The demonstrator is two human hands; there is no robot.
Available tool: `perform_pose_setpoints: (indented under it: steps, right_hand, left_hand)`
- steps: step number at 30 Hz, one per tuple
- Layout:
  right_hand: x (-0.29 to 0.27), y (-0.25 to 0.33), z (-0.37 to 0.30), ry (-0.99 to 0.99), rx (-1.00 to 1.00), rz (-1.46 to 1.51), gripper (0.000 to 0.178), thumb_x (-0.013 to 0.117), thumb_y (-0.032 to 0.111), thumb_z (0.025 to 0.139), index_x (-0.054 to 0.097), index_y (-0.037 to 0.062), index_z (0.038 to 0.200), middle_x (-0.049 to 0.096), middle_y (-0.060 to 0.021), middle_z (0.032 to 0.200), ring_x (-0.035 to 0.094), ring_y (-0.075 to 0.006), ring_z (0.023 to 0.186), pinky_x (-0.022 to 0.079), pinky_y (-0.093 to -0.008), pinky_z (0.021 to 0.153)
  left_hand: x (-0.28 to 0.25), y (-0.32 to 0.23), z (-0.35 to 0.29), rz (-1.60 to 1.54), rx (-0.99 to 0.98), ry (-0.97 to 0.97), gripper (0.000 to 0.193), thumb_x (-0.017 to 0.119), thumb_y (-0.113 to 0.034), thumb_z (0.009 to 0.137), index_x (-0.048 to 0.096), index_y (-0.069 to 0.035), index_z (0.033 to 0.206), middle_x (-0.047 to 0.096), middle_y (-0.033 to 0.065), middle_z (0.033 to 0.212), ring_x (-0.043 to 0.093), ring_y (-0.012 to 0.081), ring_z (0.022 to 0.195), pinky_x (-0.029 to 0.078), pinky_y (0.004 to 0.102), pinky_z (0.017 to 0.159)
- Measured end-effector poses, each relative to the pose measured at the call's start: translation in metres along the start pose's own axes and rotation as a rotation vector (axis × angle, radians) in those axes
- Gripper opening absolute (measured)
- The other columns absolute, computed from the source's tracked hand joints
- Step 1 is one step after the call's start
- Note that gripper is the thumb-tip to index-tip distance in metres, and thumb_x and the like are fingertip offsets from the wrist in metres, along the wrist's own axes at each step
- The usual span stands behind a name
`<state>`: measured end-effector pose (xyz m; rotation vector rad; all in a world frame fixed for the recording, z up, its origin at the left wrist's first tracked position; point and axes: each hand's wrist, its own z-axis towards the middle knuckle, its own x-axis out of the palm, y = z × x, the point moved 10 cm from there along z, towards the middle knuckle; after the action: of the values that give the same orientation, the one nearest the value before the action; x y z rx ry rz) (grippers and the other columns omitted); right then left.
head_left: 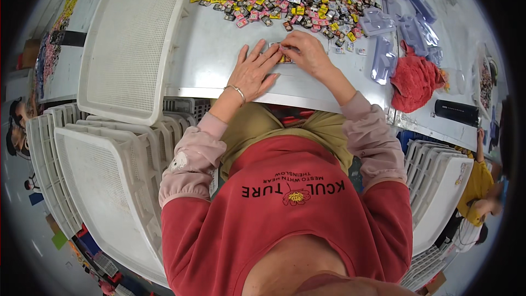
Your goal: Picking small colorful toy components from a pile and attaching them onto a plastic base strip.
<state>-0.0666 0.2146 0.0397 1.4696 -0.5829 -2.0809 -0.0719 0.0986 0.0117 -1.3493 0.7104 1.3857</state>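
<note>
My left hand point(253, 72) rests on the metal tabletop with its fingers stretched out, the fingertips meeting the right hand's. My right hand point(309, 55) is closed, thumb and forefinger pinched at a small pinkish piece that shows only in part. Beneath the fingertips lies a small group of yellow and dark pieces point(285, 60), partly covered by both hands. Just beyond, a wide heap of small rectangular pieces point(296, 0) in yellow, black, pink and white covers the far part of the table. A few whitish pieces point(350, 47) lie right of my right hand.
A white perforated tray point(131, 38) lies at the left, above stacked white trays point(101, 181). Clear bluish molded plastic trays point(383, 60), a red cloth point(416, 82) and a black cylinder point(456, 112) are on the right. More trays point(438, 192) stand below; a person in yellow point(475, 189) is beyond.
</note>
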Motion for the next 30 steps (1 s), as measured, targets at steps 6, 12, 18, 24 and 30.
perform_pose_setpoints:
  steps: [6,12,18,24,30]
  right_hand:
    - [0.008,0.017,0.002,0.134,-0.153,-0.249,0.019,0.063,0.002,0.075,0.067,0.0001,0.094,0.062,-0.0096,0.097,0.06,-0.0278,0.088,0.05,-0.0365,0.075]
    - [-0.003,0.014,-0.019,0.058,-0.145,-0.291,0.024,0.058,0.001,0.076,0.065,0.003,0.099,0.06,-0.0074,0.098,0.056,-0.0265,0.093,0.044,-0.039,0.08]
    - [-0.004,0.028,-0.029,-0.009,-0.166,-0.35,0.041,0.056,-0.003,0.074,0.061,0.0031,0.115,0.058,-0.0077,0.113,0.053,-0.0256,0.104,0.041,-0.0389,0.087]
    - [0.02,0.033,-0.017,0.245,-0.209,-0.634,0.039,0.056,0.002,0.076,0.06,0.0022,0.115,0.057,-0.0073,0.118,0.052,-0.025,0.108,0.038,-0.0405,0.089]
    - [0.015,0.046,-0.019,0.024,-0.287,-0.414,0.032,0.054,0.011,0.08,0.061,0.004,0.11,0.058,-0.0125,0.118,0.052,-0.0293,0.112,0.04,-0.0433,0.088]
  left_hand:
    - [0.0,0.003,0.0,-0.021,-0.013,0.011,0.057,0.054,-0.03,0.09,0.04,-0.017,0.143,0.036,0.0033,0.15,0.027,0.0288,0.14,0.02,0.052,0.112]
    - [-0.002,0.0,-0.004,-0.027,-0.01,-0.004,0.055,0.052,-0.035,0.091,0.042,-0.016,0.142,0.037,0.0017,0.149,0.027,0.0283,0.14,0.018,0.0524,0.112]
    - [0.001,-0.005,-0.005,-0.046,-0.016,-0.007,0.056,0.055,-0.029,0.089,0.042,-0.016,0.142,0.038,0.0032,0.149,0.028,0.0286,0.14,0.018,0.0529,0.112]
    - [-0.003,0.003,0.003,0.0,-0.03,-0.029,0.057,0.057,-0.03,0.088,0.043,-0.015,0.141,0.038,0.0041,0.148,0.028,0.0292,0.14,0.017,0.0591,0.11]
    - [0.002,0.014,-0.001,-0.169,-0.014,-0.139,0.063,0.063,-0.03,0.078,0.045,-0.007,0.134,0.046,0.0143,0.139,0.033,0.0376,0.136,0.023,0.0644,0.105]
